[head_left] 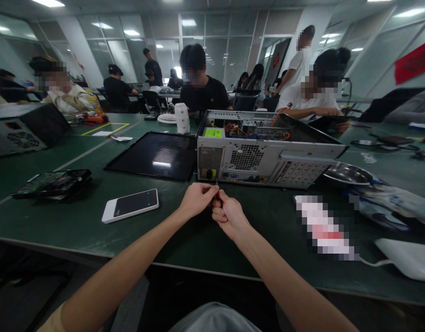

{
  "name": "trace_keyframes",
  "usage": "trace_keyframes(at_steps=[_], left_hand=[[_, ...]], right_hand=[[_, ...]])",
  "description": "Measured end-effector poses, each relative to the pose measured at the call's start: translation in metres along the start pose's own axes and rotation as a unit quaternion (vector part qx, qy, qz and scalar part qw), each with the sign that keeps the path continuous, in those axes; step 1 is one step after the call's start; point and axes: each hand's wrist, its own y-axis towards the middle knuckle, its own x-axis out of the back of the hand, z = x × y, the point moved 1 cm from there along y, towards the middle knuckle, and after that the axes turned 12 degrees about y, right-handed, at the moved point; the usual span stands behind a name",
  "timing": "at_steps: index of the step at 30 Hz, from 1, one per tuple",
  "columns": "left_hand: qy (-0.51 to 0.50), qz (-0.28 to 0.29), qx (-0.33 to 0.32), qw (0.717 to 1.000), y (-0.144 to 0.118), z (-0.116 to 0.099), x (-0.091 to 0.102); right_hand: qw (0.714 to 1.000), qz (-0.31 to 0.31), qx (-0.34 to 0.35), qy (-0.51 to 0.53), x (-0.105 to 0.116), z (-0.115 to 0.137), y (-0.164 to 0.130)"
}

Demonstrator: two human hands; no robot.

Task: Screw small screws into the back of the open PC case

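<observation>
Just in front of the opened computer case (pixel 295 170), my two hands meet over the green table. My right hand (pixel 231 216) is closed around what looks like a small screwdriver (pixel 217 199), of which a dark and orange bit shows between the fingers. Thumb and forefinger of my left hand (pixel 197 199) are pinched together at its upper end, and what they hold is too small to make out. The case lies on its side, rear panel towards me, with wires and a power supply (pixel 214 133) inside. Both hands are apart from the case.
Left of the case lies its black side panel (pixel 150 154). A white phone-like device (pixel 131 206) and black drive parts (pixel 55 183) rest on the left. To the right are a metal bowl (pixel 349 174), a blurred phone (pixel 325 228) and a white power bank (pixel 408 258). People sit opposite.
</observation>
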Motion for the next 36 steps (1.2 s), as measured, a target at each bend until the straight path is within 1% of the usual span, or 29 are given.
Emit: trace_keyframes(at_steps=[4,8,11,16,18,22,26,29,31,36], left_hand=[[-0.030,0.005,-0.002,1.000,0.001,0.005,-0.005],[-0.039,-0.001,0.001,0.999,0.003,0.009,-0.005],[-0.043,0.004,-0.007,0.999,0.003,0.007,-0.004],[-0.091,0.027,0.019,0.995,0.002,0.004,-0.005],[-0.086,0.021,0.014,0.996,0.001,0.004,-0.007],[-0.054,-0.010,-0.001,0.998,0.002,0.008,-0.009],[-0.032,-0.013,-0.012,0.999,0.001,0.010,-0.009],[-0.037,-0.010,-0.015,0.999,0.001,0.008,-0.008],[-0.050,0.004,-0.017,0.999,0.002,0.007,-0.008],[-0.121,0.072,-0.013,0.990,0.004,0.004,-0.006]], right_hand=[[1.000,-0.001,-0.001,0.012,-0.004,-0.003,0.003],[1.000,-0.006,0.008,0.029,-0.006,-0.006,0.003],[0.999,-0.004,0.015,0.039,-0.008,-0.009,0.002],[0.999,-0.007,0.018,0.048,-0.006,-0.011,0.000],[0.999,-0.010,0.014,0.050,-0.005,-0.010,0.001],[0.999,-0.010,-0.001,0.051,-0.003,-0.005,0.002],[0.999,-0.008,-0.003,0.053,-0.004,-0.004,0.003],[0.998,-0.012,0.007,0.057,-0.006,-0.005,0.003],[0.998,-0.015,0.021,0.060,-0.007,-0.007,0.005],[0.996,-0.029,0.061,0.065,-0.010,-0.012,0.010]])
